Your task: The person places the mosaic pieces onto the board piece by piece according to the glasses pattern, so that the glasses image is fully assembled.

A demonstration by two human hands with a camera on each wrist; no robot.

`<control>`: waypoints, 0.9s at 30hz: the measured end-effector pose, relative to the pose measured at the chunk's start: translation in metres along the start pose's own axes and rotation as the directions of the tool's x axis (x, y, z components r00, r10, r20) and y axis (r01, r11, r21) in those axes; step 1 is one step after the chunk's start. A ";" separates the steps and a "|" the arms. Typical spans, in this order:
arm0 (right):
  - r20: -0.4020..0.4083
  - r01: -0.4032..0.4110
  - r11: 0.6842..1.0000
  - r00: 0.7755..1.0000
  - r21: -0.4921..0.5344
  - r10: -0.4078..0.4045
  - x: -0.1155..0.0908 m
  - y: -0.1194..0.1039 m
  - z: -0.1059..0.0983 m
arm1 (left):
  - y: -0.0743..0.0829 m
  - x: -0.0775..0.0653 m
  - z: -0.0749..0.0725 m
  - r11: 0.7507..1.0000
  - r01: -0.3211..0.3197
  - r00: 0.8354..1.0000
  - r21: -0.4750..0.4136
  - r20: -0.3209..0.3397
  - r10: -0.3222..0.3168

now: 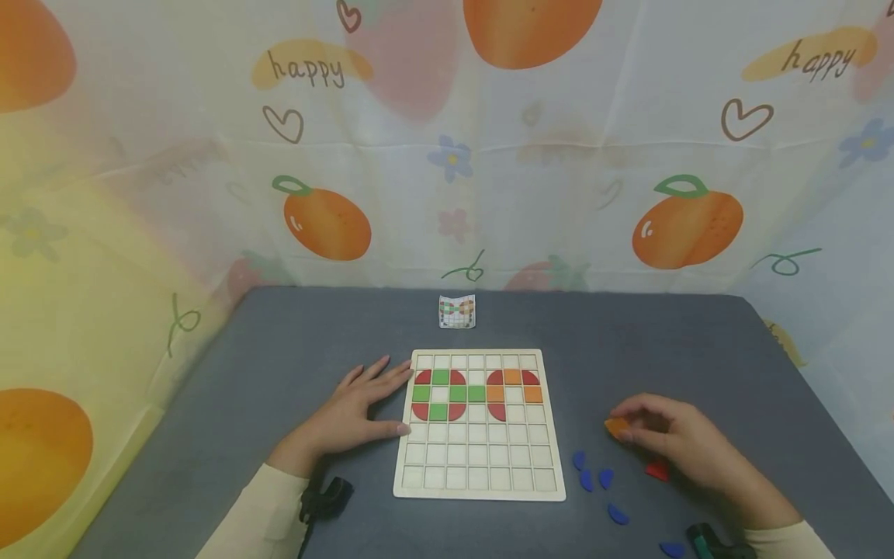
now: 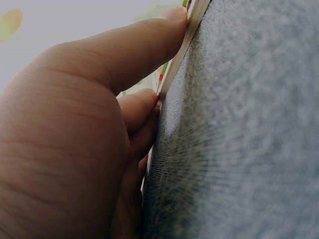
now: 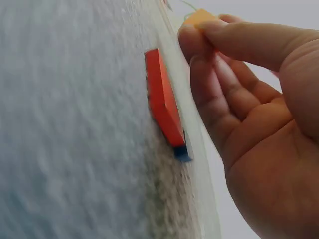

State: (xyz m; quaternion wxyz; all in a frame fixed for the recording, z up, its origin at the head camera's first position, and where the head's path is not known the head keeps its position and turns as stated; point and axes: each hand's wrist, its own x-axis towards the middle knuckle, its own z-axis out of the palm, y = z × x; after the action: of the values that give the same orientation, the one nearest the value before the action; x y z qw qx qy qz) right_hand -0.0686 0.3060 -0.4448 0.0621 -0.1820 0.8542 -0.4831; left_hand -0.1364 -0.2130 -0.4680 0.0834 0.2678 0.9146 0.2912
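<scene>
In the head view, a wooden grid board [image 1: 479, 494] lies on the table, its upper rows partly filled with red quarter-round, green square and orange square tiles. My left hand [image 1: 347, 413] rests at the board's left edge, fingers spread and fairly straight, thumb and fingertips touching it. To the right of the board, my right hand [image 1: 673, 435] pinches an orange tile [image 1: 616, 427] between thumb and fingertips, above the tabletop. Just below that hand lies a red piece [image 1: 657, 470]. The right wrist view shows the orange tile [image 3: 201, 17] held up beyond the red piece [image 3: 163, 97].
Several blue pieces [image 1: 618, 514] are scattered on the grey table [image 1: 335, 318] right of the board. Behind the board stands a small pattern card [image 1: 457, 312]. A printed cloth [image 1: 531, 217] hangs along the table's far edge.
</scene>
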 end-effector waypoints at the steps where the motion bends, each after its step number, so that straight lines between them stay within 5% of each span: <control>1: 0.004 -0.004 1.000 1.000 0.012 0.004 0.001 -0.001 0.001 | 0.000 0.000 0.000 1.000 -0.002 1.000 -0.001 -0.001 0.002; 11: 0.043 -0.047 0.979 0.998 0.197 0.039 0.008 -0.007 0.017 | 0.001 0.000 -0.001 1.000 0.002 1.000 -0.002 -0.001 -0.002; 27: -0.046 -0.057 0.987 0.997 0.152 0.065 0.024 -0.026 0.037 | 0.002 0.001 0.000 1.000 0.019 1.000 0.002 0.004 -0.019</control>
State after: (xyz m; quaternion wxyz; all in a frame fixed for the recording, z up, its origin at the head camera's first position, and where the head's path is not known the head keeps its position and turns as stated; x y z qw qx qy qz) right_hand -0.0738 0.2551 -0.4411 0.0688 -0.1381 0.8217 -0.5486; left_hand -0.1359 -0.2113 -0.4666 0.0879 0.2598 0.9172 0.2890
